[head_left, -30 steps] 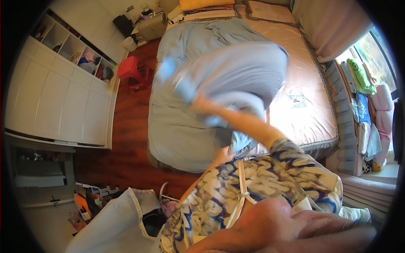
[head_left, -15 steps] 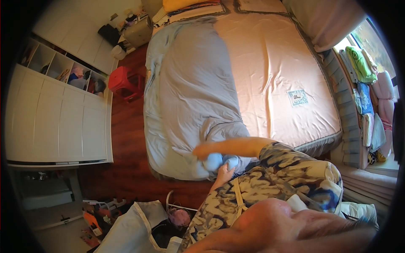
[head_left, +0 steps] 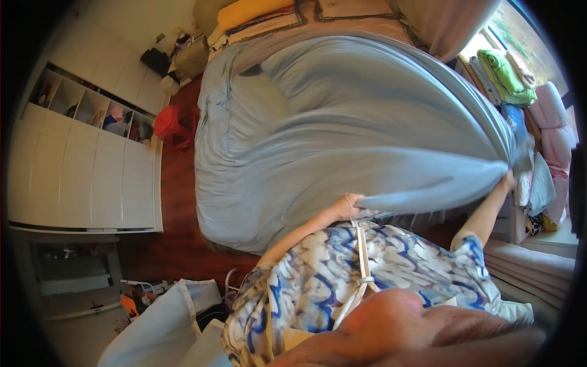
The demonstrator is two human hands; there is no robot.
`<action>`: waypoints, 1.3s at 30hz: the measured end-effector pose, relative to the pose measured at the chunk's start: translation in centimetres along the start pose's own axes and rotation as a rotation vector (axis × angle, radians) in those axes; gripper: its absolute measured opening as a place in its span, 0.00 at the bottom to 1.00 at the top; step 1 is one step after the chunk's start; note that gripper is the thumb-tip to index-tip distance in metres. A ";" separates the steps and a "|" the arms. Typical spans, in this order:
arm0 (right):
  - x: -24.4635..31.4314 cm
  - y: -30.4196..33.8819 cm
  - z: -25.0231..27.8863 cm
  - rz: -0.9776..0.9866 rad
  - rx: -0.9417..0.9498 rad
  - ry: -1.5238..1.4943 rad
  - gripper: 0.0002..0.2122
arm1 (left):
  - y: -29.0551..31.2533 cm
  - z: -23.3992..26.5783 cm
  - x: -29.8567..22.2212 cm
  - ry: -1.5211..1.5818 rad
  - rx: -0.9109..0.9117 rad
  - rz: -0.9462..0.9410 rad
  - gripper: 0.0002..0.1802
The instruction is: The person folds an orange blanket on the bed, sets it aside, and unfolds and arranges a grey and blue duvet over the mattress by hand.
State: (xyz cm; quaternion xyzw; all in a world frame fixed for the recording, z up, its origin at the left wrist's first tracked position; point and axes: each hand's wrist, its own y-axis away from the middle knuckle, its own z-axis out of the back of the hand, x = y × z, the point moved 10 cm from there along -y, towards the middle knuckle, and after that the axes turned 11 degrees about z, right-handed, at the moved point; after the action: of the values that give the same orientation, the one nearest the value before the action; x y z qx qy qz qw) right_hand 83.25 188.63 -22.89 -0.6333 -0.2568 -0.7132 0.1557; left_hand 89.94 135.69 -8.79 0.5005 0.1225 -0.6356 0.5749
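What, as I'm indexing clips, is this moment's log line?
left hand: holds cover; right hand: holds cover's edge; cover: spread over bed

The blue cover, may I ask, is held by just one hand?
No, the left hand and right hand both hold the blue cover.

Blue-grey cover [head_left: 342, 122] spread wide across the bed [head_left: 309, 25].
Plain and soft, it lies rumpled along the bed's left side, hanging over that edge in small creases; elsewhere it billows, long curved folds running together toward a narrow, motion-blurred right end. A greyer strip shows along its far edge, and part of the near edge is lifted.
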 end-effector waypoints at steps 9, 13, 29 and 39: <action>2.7 -10.6 10.8 0.225 -0.058 -0.140 0.14 | -3.0 -7.1 0.5 -0.331 0.135 0.011 0.15; 1.3 -8.5 3.8 0.065 0.123 -0.096 0.14 | -1.8 -8.5 3.4 -0.455 0.029 0.063 0.15; 7.8 -4.8 0.5 0.032 -0.077 -0.281 0.18 | 16.1 6.8 17.8 -0.484 -0.688 0.442 0.13; -3.1 -8.6 2.9 -0.018 -0.146 -0.043 0.21 | 22.7 10.3 18.9 0.130 -0.767 0.492 0.14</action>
State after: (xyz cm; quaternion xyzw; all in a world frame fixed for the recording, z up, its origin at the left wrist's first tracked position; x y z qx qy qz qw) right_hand 81.34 196.98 -27.17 -0.6558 -0.2133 -0.7177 0.0970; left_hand 107.32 109.63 -9.12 0.3044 0.2622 -0.3562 0.8436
